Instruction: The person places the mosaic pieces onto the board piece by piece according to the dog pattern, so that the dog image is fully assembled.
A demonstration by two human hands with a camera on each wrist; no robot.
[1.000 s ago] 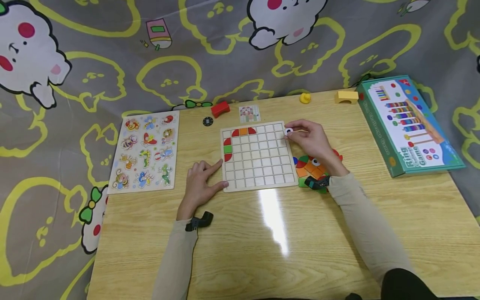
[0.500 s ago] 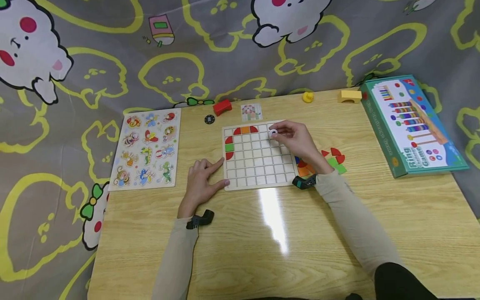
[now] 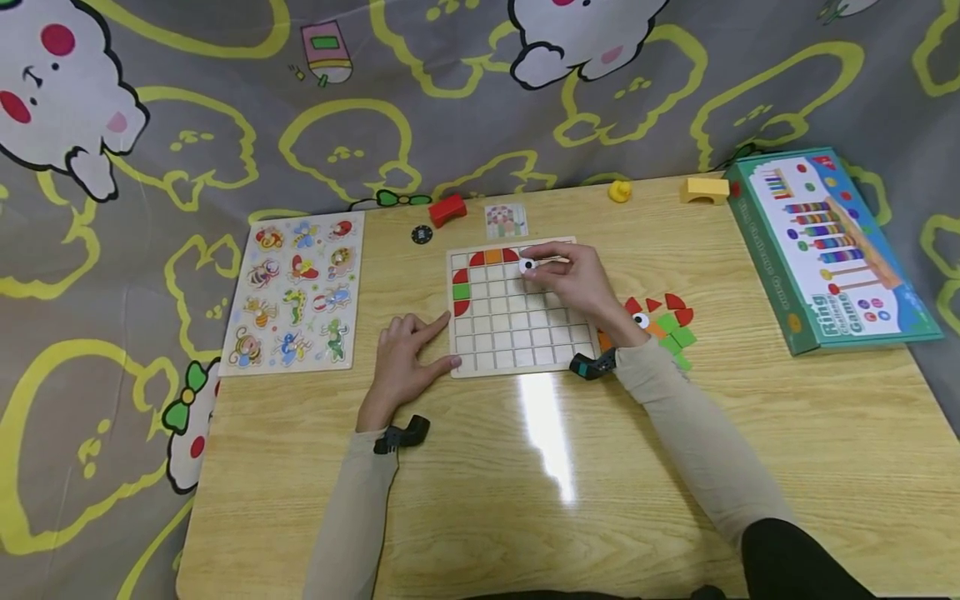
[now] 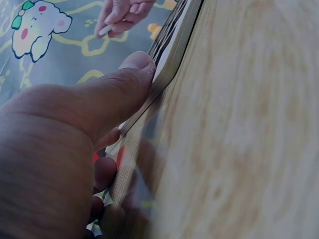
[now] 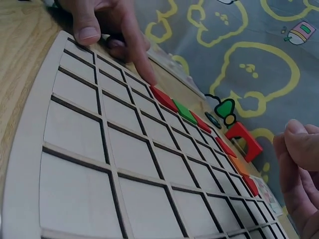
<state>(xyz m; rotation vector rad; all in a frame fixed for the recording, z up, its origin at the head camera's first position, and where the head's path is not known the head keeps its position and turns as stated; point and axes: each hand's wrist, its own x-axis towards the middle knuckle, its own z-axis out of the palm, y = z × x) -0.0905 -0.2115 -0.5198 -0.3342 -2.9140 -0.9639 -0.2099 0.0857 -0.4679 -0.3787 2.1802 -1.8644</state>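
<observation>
A wooden grid board (image 3: 517, 333) lies mid-table. Its left column bears a green square tile (image 3: 461, 292) between two red rounded tiles (image 3: 461, 307). Along its top row an orange square tile (image 3: 492, 257) sits between two more red ones. My right hand (image 3: 577, 282) pinches a white round tile with a black dot (image 3: 527, 265) between thumb and fingers, over the top row just right of the red tile. At the board's left edge my left hand (image 3: 402, 364) rests, thumb (image 4: 132, 74) and forefinger extended against the frame.
Several loose tiles (image 3: 678, 335) lie right of the board, partly under the right forearm. Behind it are a picture card (image 3: 506, 221), red block (image 3: 447, 210), black disc (image 3: 422, 235), yellow duck (image 3: 619, 191) and yellow arch block (image 3: 705, 192). An insect puzzle (image 3: 288, 310) and game box (image 3: 832, 250) flank it.
My right hand has carried the white round tile leftward, from the board's right edge to beside the red tile in the top row. My left hand has stayed at the left edge.
</observation>
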